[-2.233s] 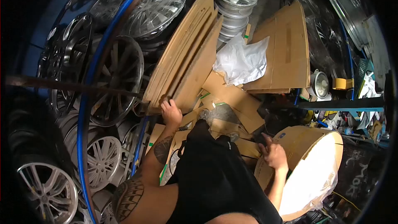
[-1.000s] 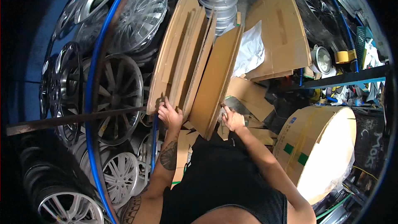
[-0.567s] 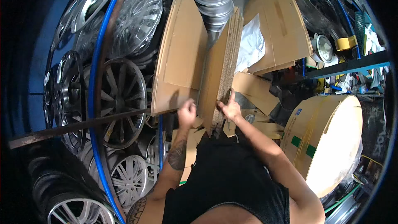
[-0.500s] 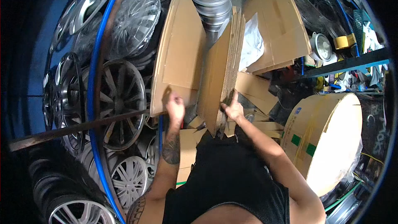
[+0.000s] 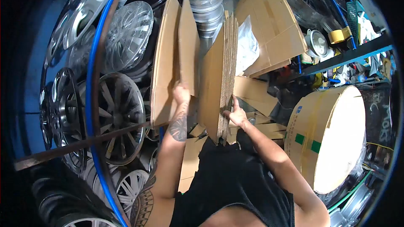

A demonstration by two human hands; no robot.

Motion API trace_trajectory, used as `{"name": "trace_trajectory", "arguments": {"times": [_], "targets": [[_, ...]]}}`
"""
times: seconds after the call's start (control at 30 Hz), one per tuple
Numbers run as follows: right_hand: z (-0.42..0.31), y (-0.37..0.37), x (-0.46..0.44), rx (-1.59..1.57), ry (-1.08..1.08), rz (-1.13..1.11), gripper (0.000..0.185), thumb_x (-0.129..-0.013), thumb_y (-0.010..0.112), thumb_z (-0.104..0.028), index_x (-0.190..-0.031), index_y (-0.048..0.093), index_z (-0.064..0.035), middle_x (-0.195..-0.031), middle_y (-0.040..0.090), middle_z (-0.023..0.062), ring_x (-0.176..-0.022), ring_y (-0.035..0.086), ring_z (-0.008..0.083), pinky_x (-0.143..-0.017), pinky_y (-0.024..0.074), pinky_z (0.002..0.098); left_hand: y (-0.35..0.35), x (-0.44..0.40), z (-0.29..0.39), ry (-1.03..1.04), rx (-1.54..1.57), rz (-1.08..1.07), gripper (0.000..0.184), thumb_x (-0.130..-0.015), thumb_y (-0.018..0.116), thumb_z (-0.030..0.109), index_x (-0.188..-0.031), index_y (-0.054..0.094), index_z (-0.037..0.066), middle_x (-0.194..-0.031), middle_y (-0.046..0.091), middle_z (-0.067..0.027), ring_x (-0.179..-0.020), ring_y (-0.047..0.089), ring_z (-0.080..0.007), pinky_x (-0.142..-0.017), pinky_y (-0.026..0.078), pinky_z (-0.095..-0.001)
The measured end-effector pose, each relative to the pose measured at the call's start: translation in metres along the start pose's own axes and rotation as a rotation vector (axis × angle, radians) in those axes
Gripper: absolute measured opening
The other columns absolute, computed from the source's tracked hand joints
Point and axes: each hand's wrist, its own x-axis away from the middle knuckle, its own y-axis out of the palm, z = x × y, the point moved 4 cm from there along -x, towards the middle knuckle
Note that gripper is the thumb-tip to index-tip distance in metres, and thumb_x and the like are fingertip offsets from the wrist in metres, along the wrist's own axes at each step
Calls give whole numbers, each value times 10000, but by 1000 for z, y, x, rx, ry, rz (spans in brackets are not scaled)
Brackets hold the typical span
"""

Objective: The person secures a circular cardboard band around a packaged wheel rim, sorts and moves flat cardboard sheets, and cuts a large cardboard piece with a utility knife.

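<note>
My left hand (image 5: 181, 92) is closed at the lower edge of a cardboard sheet (image 5: 188, 42), which stands a little apart from the larger cardboard pieces (image 5: 164, 67) on its left. My right hand (image 5: 236, 113) grips the near right edge of an upright stack of cardboard sheets (image 5: 214, 88), its thumb and a finger on the layered edges. The stack rests upright just in front of my black clothing. Its far side hides part of a white plastic bag (image 5: 247, 46).
Wheels (image 5: 120, 117) and a blue pole (image 5: 93, 80) line the left side. Stacked rims (image 5: 203, 0) stand ahead. More cardboard (image 5: 273, 25) leans at the right, above a metal bar (image 5: 336, 63). A large round carton (image 5: 315, 130) sits at the lower right.
The left hand has moved up to a cardboard sheet, which now tilts away from the left pieces. Several sheets have shifted from the left pile into the stack at my right hand.
</note>
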Motion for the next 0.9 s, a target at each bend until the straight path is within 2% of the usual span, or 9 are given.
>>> {"name": "trace_trajectory", "arguments": {"times": [0.17, 0.23, 0.33, 0.43, 0.57, 0.67, 0.73, 0.8, 0.9], "targets": [[31, 17, -26, -309, -70, 23, 962, -876, 730, -295, -1626, 131, -234, -1473, 541, 250, -1250, 607, 380, -1026, 502, 438, 64, 99, 67, 183, -317, -619, 332, -993, 547, 258, -933, 712, -23, -840, 703, -273, -773, 701, -462, -694, 576, -527], [32, 12, -27, -281, -36, 75, 862, -941, 699, -262, -1614, 160, -269, -1488, 523, 238, -1173, 626, 297, -895, 565, 420, 51, 133, 90, 18, -240, -656, 295, -972, 569, 221, -1035, 723, -23, -892, 698, -304, -784, 693, -472, -752, 577, -546], [27, -3, -17, -430, 134, 27, 781, -978, 649, -298, -1596, 174, -257, -1458, 549, 238, -1199, 620, 320, -896, 578, 453, 48, 162, 87, -84, -224, -825, 419, -949, 603, 258, -1261, 644, -18, -1058, 688, -316, -934, 699, -460, -846, 579, -548], [35, 1, -26, -295, 42, 96, 855, -909, 668, -353, -1590, 170, -220, -1306, 661, 258, -1184, 650, 398, -1025, 487, 427, 39, 171, 88, 16, -276, -849, 559, -928, 634, 216, -1407, 520, -48, -946, 703, -305, -864, 710, -454, -755, 598, -527], [24, 4, -25, -254, 24, 35, 839, -935, 685, -264, -1581, 152, -207, -1316, 660, 213, -1118, 671, 304, -887, 591, 426, 9, 181, 72, 160, -144, -900, 610, -901, 656, 260, -1383, 507, -84, -1062, 679, -308, -924, 696, -448, -806, 585, -520], [4, 1, -17, -105, 72, 14, 961, -875, 692, -366, -1586, 71, -188, -1309, 629, 330, -1235, 611, 463, -1083, 454, 468, -26, 197, 67, 444, 17, -937, 583, -863, 675, 295, -1289, 558, -85, -1284, 601, -324, -1119, 644, -441, -952, 534, -525], [4, 0, -17, -59, 42, 24, 979, -868, 689, -380, -1585, 57, -168, -1304, 617, 353, -1248, 590, 489, -1100, 438, 485, -84, 165, 102, 623, -62, -790, 559, -849, 681, 291, -1286, 584, -44, -1396, 531, -289, -1250, 550, -445, -1023, 466, -540], [2, -2, -13, -14, 56, 18, 983, -867, 685, -388, -1585, 53, -165, -1310, 614, 352, -1250, 588, 490, -1105, 435, 482, -115, 97, 122, 311, -202, -711, 625, -855, 683, 304, -1389, 550, 7, -1435, 516, -236, -1301, 488, -447, -1058, 414, -545], [-4, -2, -10, -6, 88, 20, 972, -881, 705, -358, -1593, 61, -203, -1313, 625, 324, -1239, 604, 467, -1103, 449, 475, -142, 52, 64, 56, -708, -110, 717, -847, 681, 296, -1482, 460, 48, -1462, 488, -184, -1348, 428, -389, -1094, 336, -563]]}}
